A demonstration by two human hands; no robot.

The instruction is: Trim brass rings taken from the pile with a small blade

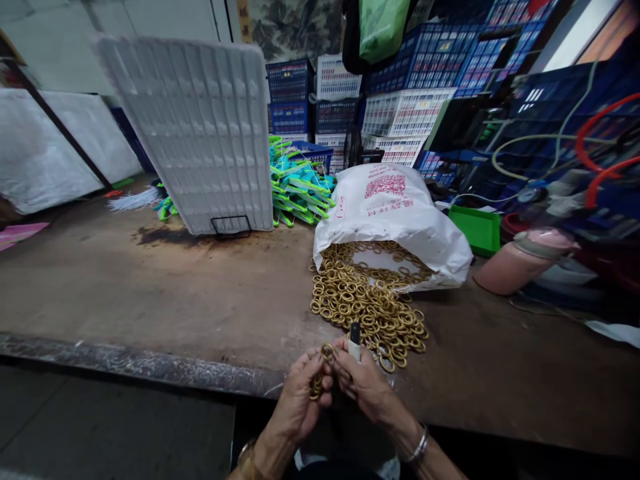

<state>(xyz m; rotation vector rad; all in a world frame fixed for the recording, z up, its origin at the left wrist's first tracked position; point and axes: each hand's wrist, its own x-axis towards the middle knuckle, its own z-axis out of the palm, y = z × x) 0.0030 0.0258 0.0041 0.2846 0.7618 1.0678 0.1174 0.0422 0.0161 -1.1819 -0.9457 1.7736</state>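
Observation:
Above the table's front edge, my left hand (300,390) is closed around several gold-coloured rings (316,385). One more gold ring (327,351) stands up between the fingertips of both hands. My right hand (364,381) is closed on a small flat tool with a pale body and black end (355,333), which looks like a knife; its tip points away from me. Just beyond my hands lies a loose heap of gold rings (367,300). It spills from the mouth of a white sack (395,207) with red print.
A ribbed, whitish plastic panel (200,133) stands upright on the brown table (150,293). Behind it are green and blue plastic hangers (300,183). To the right are a green tray (475,230) and a pink bottle (520,263). Stacked crates (407,110) rise at the back.

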